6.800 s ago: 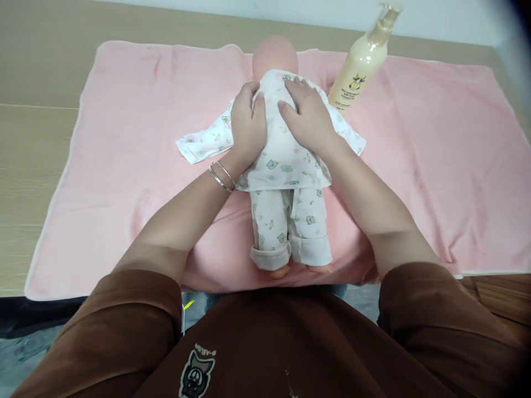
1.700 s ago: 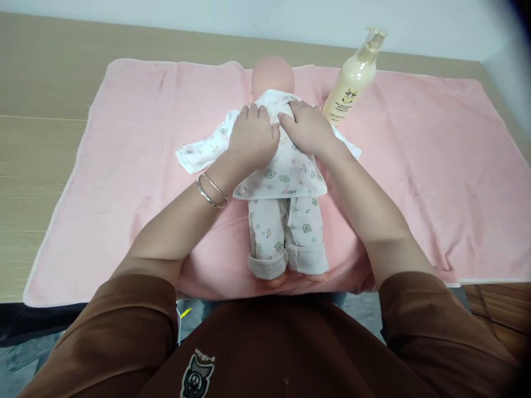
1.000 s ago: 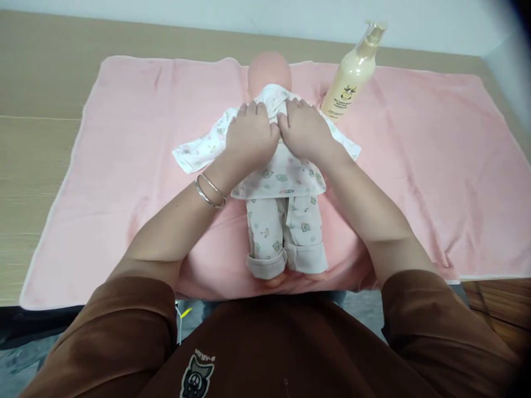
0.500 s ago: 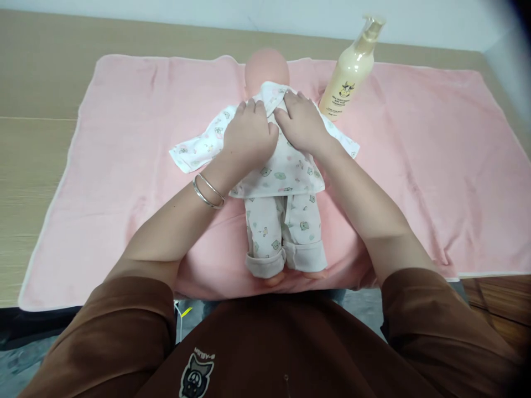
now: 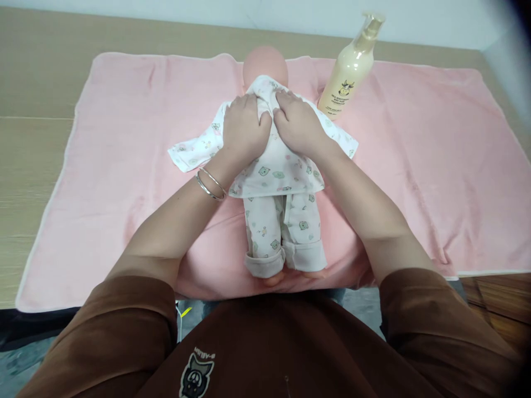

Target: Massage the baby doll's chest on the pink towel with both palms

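A baby doll lies on a pink blanket, its bald head away from me and its feet toward me. White printed trousers with rolled cuffs cover its legs. Over its upper body is a white baby shirt with small animal prints, sleeves spread to both sides. My left hand is closed on the shirt near the collar on the left, and my right hand grips it on the right. Between them the cloth bunches up over the doll's lower head and neck. My fingertips are partly hidden in the folds.
A pale yellow pump bottle with a cow picture stands on the blanket beyond my right hand. The pink blanket spreads over a wooden table, with a pale wall behind. The table's front edge is close to my body.
Both hands have drawn a little closer together at the collar. The folded collar flap has changed shape, and the cloth now bunches higher over the doll's neck.
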Motion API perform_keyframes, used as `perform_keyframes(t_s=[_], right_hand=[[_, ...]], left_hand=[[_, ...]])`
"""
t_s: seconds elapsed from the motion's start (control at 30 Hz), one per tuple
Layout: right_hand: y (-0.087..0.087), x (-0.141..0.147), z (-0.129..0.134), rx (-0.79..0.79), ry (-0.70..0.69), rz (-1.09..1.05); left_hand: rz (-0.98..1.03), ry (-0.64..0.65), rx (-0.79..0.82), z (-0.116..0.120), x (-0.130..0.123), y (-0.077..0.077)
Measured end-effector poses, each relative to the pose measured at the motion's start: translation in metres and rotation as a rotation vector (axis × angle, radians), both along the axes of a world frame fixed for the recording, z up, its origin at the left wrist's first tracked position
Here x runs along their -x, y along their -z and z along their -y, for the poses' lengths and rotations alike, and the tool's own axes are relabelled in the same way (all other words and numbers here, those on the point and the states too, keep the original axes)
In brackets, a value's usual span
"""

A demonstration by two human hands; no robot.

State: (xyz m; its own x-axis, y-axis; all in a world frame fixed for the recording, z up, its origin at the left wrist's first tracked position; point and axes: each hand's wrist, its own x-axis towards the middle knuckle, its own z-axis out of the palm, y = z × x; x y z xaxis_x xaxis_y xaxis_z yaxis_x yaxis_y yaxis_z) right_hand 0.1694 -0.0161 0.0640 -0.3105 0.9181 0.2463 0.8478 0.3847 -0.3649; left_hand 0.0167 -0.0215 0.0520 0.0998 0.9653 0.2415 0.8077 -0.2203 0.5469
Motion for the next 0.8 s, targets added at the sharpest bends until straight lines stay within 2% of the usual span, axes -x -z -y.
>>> perform_keyframes(t_s=[0.1,0.57,0.8], right_hand=[[0.004,0.0,-0.003,-0.001,-0.005,-0.014],[-0.001,0.006,0.01,-0.004,-0.003,0.06],[-0.008,0.016,0.029,-0.003,0.088,0.176]], left_hand=[[-0.001,0.005,0.006,-0.001,0.0,0.001],[0.007,0.01,-0.026,-0.002,0.002,0.002],[-0.005,0.026,-0.054,-0.004,0.004,0.001]])
